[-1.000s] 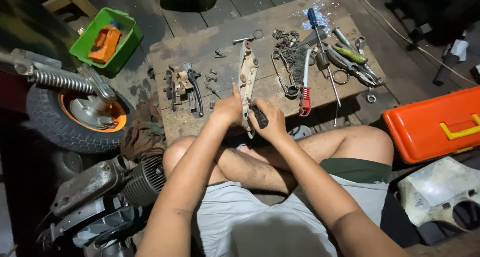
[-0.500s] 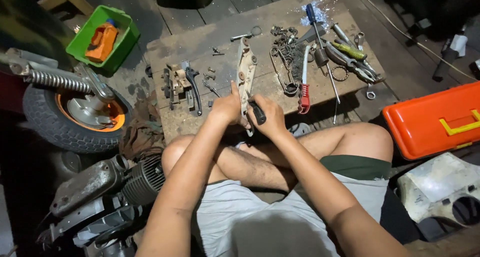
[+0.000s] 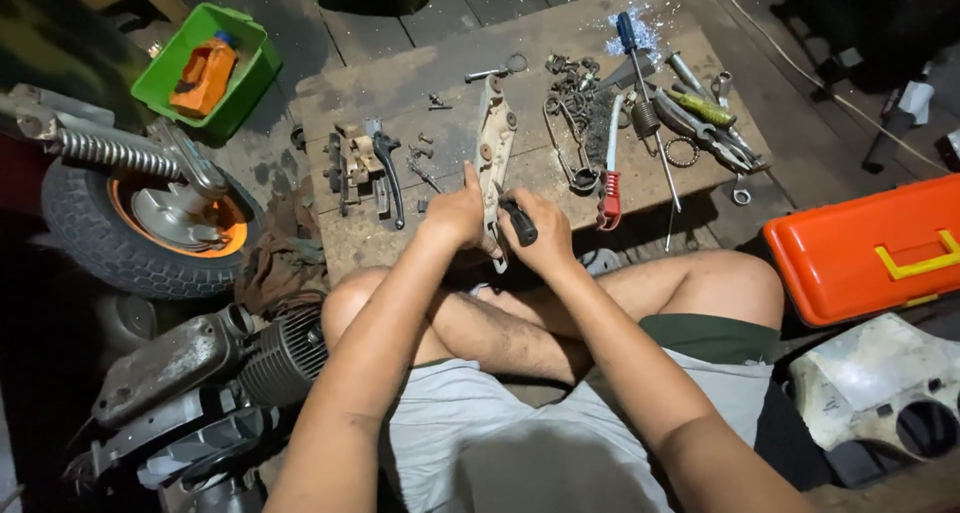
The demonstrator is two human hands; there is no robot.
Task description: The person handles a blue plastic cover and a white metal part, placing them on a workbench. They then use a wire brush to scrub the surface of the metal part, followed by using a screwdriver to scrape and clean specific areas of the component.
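Left hand [image 3: 455, 216] gripping metal bracket [image 3: 493, 153], right hand [image 3: 540, 235] closed around black-handled tool [image 3: 519, 221]

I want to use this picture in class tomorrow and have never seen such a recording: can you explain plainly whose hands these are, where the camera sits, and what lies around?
The camera sits on the person's head and looks down, so both arms are their own. They sit cross-legged before a wooden board. The left hand steadies a long pale metal part; the right hand grips a black-handled tool against it. On the board lie small parts, a blue-handled screwdriver and a red-handled tool. Nearby are a wheel, a green bin and an orange toolbox.
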